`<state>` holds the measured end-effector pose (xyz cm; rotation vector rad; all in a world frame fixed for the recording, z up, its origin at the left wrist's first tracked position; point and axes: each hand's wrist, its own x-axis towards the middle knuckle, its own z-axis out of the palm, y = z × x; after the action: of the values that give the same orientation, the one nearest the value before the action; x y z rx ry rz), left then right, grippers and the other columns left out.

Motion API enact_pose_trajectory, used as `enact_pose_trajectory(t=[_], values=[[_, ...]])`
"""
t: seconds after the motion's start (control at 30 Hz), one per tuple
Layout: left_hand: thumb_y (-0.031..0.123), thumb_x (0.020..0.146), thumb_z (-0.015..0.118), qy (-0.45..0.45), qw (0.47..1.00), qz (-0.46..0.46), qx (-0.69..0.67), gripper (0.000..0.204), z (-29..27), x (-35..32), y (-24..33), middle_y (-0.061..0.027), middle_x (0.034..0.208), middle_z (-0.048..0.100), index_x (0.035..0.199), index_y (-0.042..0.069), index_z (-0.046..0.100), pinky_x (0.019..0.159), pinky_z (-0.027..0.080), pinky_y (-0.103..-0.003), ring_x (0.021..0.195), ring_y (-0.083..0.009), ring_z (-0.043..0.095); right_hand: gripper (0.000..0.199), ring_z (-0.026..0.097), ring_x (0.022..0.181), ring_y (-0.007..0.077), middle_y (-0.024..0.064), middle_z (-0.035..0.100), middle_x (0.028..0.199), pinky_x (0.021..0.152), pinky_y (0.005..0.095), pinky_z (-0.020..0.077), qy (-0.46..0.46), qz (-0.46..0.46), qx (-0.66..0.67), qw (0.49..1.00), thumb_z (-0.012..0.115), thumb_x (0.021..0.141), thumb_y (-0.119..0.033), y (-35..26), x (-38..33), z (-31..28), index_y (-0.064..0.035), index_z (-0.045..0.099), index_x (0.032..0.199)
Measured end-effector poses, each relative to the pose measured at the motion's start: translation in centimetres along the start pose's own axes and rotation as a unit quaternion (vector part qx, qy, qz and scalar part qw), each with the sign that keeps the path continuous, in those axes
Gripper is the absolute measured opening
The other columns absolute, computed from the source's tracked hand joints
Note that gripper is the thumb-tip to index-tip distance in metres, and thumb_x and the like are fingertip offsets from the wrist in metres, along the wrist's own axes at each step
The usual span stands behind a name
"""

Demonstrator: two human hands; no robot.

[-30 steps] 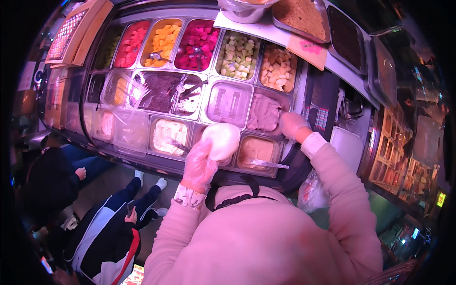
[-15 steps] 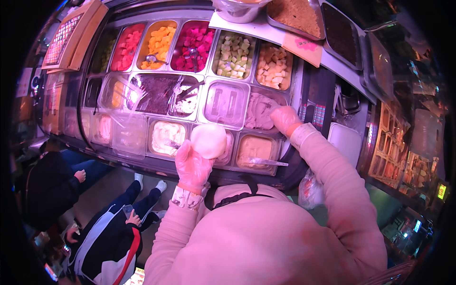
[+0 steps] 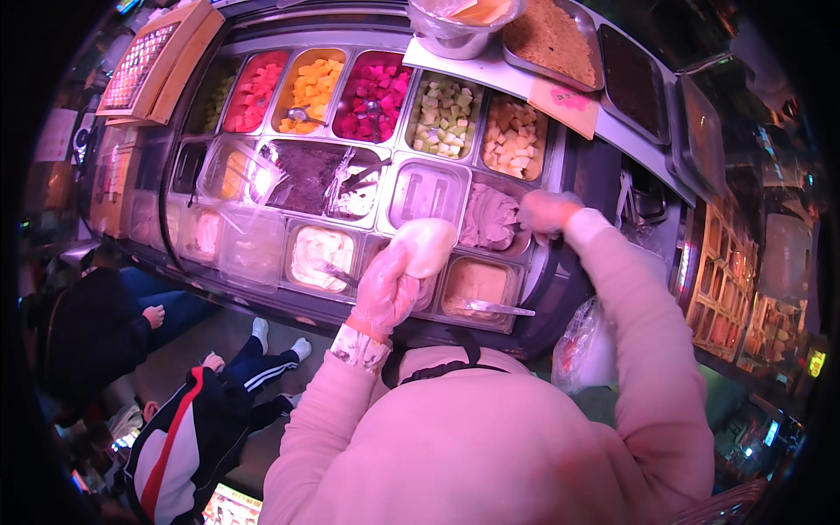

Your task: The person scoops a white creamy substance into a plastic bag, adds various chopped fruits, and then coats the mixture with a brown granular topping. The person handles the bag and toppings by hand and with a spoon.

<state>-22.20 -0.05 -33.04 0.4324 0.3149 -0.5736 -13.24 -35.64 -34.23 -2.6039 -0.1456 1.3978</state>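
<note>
Left grip [image 3: 386,286] on white disc [image 3: 429,247], more tilted than before

No legible lettering (yellow lit sign [image 3: 816,363] too small).

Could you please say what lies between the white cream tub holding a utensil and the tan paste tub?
In the head view, the left hand holding a white round piece shows there, over another tub they partly hide.

Tray of brown crumbs [image 3: 550,74] between round bowl [image 3: 451,40] and dark tray [image 3: 632,118]
</note>
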Motion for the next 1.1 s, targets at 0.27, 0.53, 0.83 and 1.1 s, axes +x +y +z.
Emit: enact_pose_trajectory(t=[0.27,0.53,0.83,1.1], values=[[0.024,0.112,0.055,-0.032,0.994,-0.021,-0.106,0.055,3.1,2.2,-0.5,-0.0251,0.155,0.049,0.154,-0.007,0.039,0.125,0.039,-0.053,0.145,-0.0388,0.050,0.026,0.063,0.062,0.0117,0.0031,0.070,0.075,0.056,0.0313,0.0510,0.227,-0.246,0.367,0.868,0.063,0.104,-0.018,-7.7,-13.4,-0.1,-0.0018,0.074,0.121],[0.033,0.115,0.042,-0.100,0.988,-0.015,-0.118,0.056,4.3,2.3,-0.6,-0.0290,0.150,0.051,0.151,-0.010,0.038,0.125,0.039,-0.053,0.142,-0.0397,0.052,0.059,0.064,0.076,0.0274,0.0091,0.059,0.084,0.064,0.0399,0.0543,0.543,-0.288,-0.126,0.778,0.065,0.087,0.000,-8.6,-12.1,3.4,-0.0046,0.060,0.146],[0.035,0.116,0.041,-0.061,0.993,0.044,-0.087,0.056,4.8,2.6,-1.1,-0.0275,0.146,0.055,0.147,-0.012,0.043,0.122,0.042,-0.052,0.139,-0.0386,0.054,0.070,0.065,0.079,0.0329,0.0132,0.058,0.094,0.069,0.0426,0.0568,0.498,-0.207,0.053,0.841,0.062,0.087,0.003,-10.5,-14.6,4.2,-0.0154,0.054,0.154],[0.035,0.112,0.052,-0.176,0.972,0.089,-0.127,0.051,4.6,2.4,-1.4,-0.0201,0.139,0.058,0.146,-0.003,0.048,0.117,0.045,-0.049,0.132,-0.0330,0.056,0.065,0.062,0.074,0.0252,0.0082,0.051,0.084,0.063,0.0399,0.0537,0.552,-0.203,-0.030,0.808,0.059,0.090,-0.002,-16.2,-12.1,9.9,0.0002,0.050,0.154]])
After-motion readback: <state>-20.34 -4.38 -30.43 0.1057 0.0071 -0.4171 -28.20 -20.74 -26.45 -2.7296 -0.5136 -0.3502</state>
